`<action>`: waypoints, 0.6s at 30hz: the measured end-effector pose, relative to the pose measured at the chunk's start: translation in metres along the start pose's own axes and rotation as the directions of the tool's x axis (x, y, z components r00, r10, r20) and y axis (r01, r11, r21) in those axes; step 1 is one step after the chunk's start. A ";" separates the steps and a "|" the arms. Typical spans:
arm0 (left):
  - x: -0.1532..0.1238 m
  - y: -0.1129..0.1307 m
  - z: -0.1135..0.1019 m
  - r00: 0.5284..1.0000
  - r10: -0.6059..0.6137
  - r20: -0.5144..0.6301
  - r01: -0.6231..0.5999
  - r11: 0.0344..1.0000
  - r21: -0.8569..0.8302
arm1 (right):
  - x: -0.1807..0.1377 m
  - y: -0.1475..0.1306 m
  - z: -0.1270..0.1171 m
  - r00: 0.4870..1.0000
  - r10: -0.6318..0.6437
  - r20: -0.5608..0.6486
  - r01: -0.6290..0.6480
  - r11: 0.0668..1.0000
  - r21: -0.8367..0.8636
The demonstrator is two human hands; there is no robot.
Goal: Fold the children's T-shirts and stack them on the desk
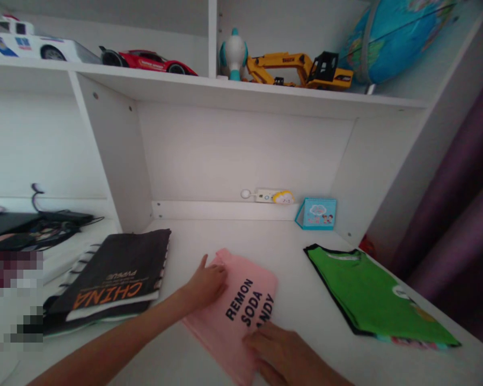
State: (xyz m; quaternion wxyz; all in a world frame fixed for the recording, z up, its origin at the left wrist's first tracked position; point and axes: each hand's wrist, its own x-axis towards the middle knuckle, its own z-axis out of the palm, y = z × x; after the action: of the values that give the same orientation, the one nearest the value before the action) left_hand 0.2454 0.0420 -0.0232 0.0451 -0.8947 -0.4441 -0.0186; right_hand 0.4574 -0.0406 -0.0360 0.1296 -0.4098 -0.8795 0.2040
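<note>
A folded pink T-shirt with black lettering lies on the white desktop in front of me. My left hand rests palm down on its upper left part, one finger spread away from the others. At the lower right edge of the shirt, my right hand has its fingers over the cloth and its thumb below, closed on the edge and covering part of the lettering.
Left of the shirt lies a stack of folded dark clothes; a folded green T-shirt lies at the right. A small blue desk calendar and a power strip are at the back. Overhead, a shelf holds toys and a globe.
</note>
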 end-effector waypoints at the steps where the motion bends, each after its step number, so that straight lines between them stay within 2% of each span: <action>1: 0.004 0.000 0.002 1.000 0.004 -0.018 -0.004 1.000 0.001 | 0.002 0.004 -0.004 1.000 0.018 -0.018 -0.017 0.998 0.060; 2: 0.008 0.002 0.005 0.999 0.015 -0.050 -0.016 1.000 -0.010 | 0.007 0.014 -0.009 0.994 0.078 -0.075 -0.070 0.992 0.102; 4: 0.014 0.008 0.014 0.992 0.054 -0.116 -0.059 0.997 -0.046 | 0.020 0.045 -0.018 0.945 0.256 -0.203 -0.214 0.955 0.207; 6: 0.017 0.011 0.024 0.987 0.079 -0.140 -0.090 0.993 -0.078 | 0.033 0.081 -0.024 0.921 0.356 -0.160 -0.273 0.881 0.386; 8: 0.018 0.010 0.035 0.990 0.078 -0.120 -0.090 0.991 -0.098 | 0.045 0.108 -0.026 0.932 0.360 -0.032 -0.296 0.810 0.506; 10: 0.017 0.007 0.043 0.993 0.063 -0.098 -0.075 0.989 -0.124 | 0.052 0.121 -0.026 0.940 0.336 0.056 -0.312 0.784 0.537; 13: 0.017 0.004 0.048 0.994 0.042 -0.097 -0.057 0.986 -0.157 | 0.058 0.122 -0.031 0.948 0.297 0.115 -0.307 0.758 0.576; 18: 0.014 0.007 0.043 0.995 0.034 -0.096 -0.051 0.982 -0.184 | 0.058 0.115 -0.038 0.965 0.217 0.145 -0.259 0.742 0.618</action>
State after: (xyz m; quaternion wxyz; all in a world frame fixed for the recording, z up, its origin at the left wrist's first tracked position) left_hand 0.2593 0.0535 -0.0656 -0.0177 -0.9025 -0.4185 -0.1003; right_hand 0.5135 0.0808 -0.0524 0.2045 -0.4447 -0.7038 0.5149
